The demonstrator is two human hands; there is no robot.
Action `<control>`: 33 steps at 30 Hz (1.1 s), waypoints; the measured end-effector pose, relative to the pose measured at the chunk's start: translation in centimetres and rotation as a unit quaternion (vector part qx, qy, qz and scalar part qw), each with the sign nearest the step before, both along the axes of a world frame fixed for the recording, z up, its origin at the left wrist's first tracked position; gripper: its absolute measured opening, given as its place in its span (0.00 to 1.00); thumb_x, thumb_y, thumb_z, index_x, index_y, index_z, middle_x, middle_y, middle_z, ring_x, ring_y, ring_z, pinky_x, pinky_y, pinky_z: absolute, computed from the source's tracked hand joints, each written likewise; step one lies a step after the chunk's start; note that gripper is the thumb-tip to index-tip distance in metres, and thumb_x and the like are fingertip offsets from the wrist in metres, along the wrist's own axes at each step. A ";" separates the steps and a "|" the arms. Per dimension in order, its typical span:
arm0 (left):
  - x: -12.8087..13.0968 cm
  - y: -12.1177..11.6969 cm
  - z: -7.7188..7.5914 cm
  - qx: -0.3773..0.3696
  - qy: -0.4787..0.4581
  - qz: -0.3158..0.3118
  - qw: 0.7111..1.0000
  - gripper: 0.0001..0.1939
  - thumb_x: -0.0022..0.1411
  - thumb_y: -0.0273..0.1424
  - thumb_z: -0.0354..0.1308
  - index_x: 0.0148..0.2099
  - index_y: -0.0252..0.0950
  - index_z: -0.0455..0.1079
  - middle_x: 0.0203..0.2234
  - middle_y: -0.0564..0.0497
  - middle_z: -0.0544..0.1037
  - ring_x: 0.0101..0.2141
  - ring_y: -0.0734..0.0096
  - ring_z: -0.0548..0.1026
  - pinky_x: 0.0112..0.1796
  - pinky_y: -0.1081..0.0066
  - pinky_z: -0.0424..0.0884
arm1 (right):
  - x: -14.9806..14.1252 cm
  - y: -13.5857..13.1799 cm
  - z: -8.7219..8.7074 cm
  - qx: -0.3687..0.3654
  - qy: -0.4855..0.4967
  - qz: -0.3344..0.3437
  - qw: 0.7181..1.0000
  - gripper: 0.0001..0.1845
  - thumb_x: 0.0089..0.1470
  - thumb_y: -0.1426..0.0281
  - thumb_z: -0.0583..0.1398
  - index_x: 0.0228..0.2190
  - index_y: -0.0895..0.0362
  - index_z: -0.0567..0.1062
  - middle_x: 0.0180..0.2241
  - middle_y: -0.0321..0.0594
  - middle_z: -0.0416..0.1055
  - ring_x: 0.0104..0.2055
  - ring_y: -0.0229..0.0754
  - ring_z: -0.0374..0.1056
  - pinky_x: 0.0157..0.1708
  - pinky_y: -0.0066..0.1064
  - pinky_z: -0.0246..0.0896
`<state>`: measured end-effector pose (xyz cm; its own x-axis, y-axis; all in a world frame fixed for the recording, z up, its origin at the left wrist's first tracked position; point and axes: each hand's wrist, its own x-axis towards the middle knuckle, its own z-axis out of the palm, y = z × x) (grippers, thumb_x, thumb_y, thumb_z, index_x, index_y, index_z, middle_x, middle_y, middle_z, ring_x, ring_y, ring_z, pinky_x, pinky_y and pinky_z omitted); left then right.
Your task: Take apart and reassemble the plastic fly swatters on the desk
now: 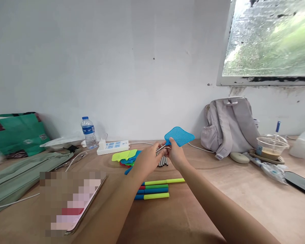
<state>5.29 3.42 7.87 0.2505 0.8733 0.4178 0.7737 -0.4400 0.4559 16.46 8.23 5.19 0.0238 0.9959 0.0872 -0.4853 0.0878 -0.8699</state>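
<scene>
A blue mesh fly swatter head (180, 136) is raised above the table, tilted to the right. My right hand (176, 156) is closed around its narrow neck, thumb on top. Beside it, my left hand (149, 157) pinches the thin metal rod (161, 148) that meets the neck; the exact joint is partly covered by fingers. Beneath the hands lie several short metal tubes (163, 162). To the left is a pile of yellow and blue swatter heads (124, 156). Nearer me, several coloured plastic handles (156, 196) lie side by side, partly hidden by my left forearm.
A white power strip (114, 147) and a water bottle (88, 133) stand by the wall. On the left are a phone (85, 203), an olive bag (27, 174) and a green bag (20, 134). At right sit a backpack (230, 127), a drink cup (271, 147) and a dark phone (301, 184).
</scene>
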 end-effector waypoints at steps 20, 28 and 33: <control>0.6 1.0 -0.6 0.007 0.037 0.013 0.999 0.12 0.59 0.30 0.44 0.24 0.36 0.60 0.18 0.53 0.67 0.20 0.73 0.61 0.22 0.74 0.50 | 0.3 -0.1 0.0 -0.031 -0.106 -0.021 0.994 0.15 0.44 0.69 0.54 0.12 0.55 0.56 0.09 0.28 0.53 0.12 0.30 0.47 0.14 0.24 0.41; 0.2 1.8 -1.1 -0.113 -0.133 -0.043 0.984 0.13 0.57 0.34 0.47 0.22 0.36 0.56 0.12 0.58 0.59 0.14 0.79 0.57 0.19 0.75 0.49 | 0.6 0.4 -0.4 0.010 -0.090 -0.057 0.994 0.13 0.40 0.67 0.56 0.14 0.55 0.58 0.11 0.27 0.55 0.15 0.30 0.51 0.16 0.24 0.46; 0.2 2.1 -1.7 -0.388 -0.405 -0.198 0.804 0.12 0.56 0.38 0.50 0.27 0.36 0.57 0.12 0.61 0.60 0.08 0.85 0.50 0.12 0.79 0.44 | 1.1 0.1 0.4 0.034 -0.074 -0.086 0.993 0.14 0.41 0.66 0.57 0.15 0.55 0.56 0.11 0.26 0.54 0.13 0.29 0.48 0.14 0.24 0.42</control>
<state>5.51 5.49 6.20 0.4929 0.8687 -0.0488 -0.0456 0.0818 0.9956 17.53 8.32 5.56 0.1750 0.9699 0.1693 -0.3250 0.2192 -0.9200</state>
